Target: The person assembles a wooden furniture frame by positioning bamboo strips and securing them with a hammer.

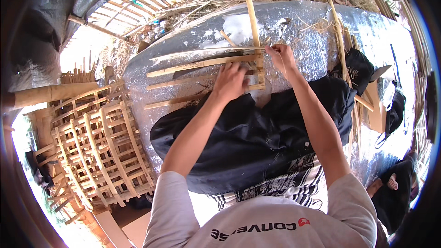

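Note:
A partly built bamboo frame [183, 67] lies in front of me, its pale slats running left from a short crosspiece [261, 71]. A longer upright bamboo strip [252, 16] extends away from that crosspiece. My left hand [231, 81] is over the middle slats, with bent fingers closed around one; its fingertips are partly hidden and slightly blurred. At the far right corner of the frame, my right hand [281, 59] is closed in a pinch on a thin strand, which trails past the fingers. A thin strip [206, 53] runs along the frame's far edge to that pinch.
Black cloth [248, 133] covers my lap. Finished-looking bamboo lattices [98, 151] are stacked at left. Silvery sheeting [308, 41] lies under the frame. Bamboo poles [339, 32], a black bag [358, 69] and cardboard [376, 105] are at right. Another person's foot [392, 182] shows lower right.

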Tool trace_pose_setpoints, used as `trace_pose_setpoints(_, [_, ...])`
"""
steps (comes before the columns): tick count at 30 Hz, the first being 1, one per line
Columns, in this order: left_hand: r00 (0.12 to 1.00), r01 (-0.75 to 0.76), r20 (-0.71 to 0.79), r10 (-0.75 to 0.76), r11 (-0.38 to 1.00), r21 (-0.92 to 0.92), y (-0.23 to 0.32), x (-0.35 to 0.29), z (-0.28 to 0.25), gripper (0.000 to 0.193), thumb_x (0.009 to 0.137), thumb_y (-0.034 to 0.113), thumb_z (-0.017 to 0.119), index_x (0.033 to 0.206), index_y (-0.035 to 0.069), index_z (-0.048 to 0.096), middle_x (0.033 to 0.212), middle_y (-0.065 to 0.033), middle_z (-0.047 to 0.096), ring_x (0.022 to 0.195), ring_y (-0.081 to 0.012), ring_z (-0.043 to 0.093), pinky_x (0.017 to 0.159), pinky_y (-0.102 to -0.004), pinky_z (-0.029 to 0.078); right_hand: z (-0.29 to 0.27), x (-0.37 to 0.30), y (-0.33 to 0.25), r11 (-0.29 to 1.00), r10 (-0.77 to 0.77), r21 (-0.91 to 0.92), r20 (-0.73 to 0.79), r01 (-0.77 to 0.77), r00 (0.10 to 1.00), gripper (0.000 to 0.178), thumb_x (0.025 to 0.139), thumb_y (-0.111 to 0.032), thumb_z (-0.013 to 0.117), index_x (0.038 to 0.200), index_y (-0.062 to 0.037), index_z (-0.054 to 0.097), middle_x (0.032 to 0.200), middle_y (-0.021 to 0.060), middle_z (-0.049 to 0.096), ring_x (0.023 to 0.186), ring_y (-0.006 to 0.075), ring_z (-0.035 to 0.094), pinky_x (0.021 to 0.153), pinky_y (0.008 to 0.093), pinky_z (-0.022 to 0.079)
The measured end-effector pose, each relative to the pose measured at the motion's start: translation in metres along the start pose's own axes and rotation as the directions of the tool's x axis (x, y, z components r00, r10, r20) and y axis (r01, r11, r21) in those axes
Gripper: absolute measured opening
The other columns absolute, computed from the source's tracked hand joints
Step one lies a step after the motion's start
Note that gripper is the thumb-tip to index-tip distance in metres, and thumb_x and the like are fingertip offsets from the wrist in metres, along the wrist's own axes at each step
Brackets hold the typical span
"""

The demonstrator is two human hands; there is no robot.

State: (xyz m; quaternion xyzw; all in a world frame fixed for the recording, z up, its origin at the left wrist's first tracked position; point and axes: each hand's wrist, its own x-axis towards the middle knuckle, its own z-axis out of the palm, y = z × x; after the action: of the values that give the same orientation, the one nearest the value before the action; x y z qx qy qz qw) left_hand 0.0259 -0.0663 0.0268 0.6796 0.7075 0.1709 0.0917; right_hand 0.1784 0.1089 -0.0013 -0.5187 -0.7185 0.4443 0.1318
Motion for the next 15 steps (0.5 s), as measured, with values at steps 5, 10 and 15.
trace_pose_setpoints(5, [0.986,0.152,0.078,-0.148,0.987,-0.054,0.012,-0.006,0.015,0.023,0.087,0.024,0.069,0.104,0.008,0.068,0.101,-0.015,0.066,0.101,-0.0357,0.063,0.091,-0.0475,0.049,0.008,0.004,-0.011,0.999,0.028,0.046,0.003,-0.028,1.0,0.032,0.084,-0.036,0.073,0.095,-0.0063,0.077,0.078,0.0162,0.072,0.071,0.0289,0.07,0.068,0.0364,0.055])
trace_pose_setpoints(10, [0.982,0.179,0.066,-0.174,0.98,-0.081,0.021,-0.015,0.014,0.02,0.085,0.024,0.071,0.098,0.008,0.07,0.093,-0.0131,0.066,0.094,-0.0339,0.065,0.085,-0.0474,0.051,0.013,-0.002,-0.005,0.999,-0.009,0.034,-0.029,0.01,1.0,0.031,0.081,-0.035,0.076,0.093,-0.0063,0.078,0.08,0.0155,0.073,0.075,0.0265,0.072,0.07,0.0356,0.056])
trace_pose_setpoints(15, [0.987,0.143,-0.058,-0.149,0.985,-0.092,0.018,-0.014,0.012,0.028,0.083,0.026,0.074,0.105,0.009,0.067,0.104,-0.0115,0.062,0.1,-0.0328,0.061,0.085,-0.0449,0.049,0.011,-0.009,-0.003,0.987,0.091,0.134,-0.001,-0.09,0.996,0.032,0.079,-0.034,0.077,0.093,-0.0052,0.077,0.078,0.014,0.073,0.073,0.0237,0.071,0.069,0.0351,0.055])
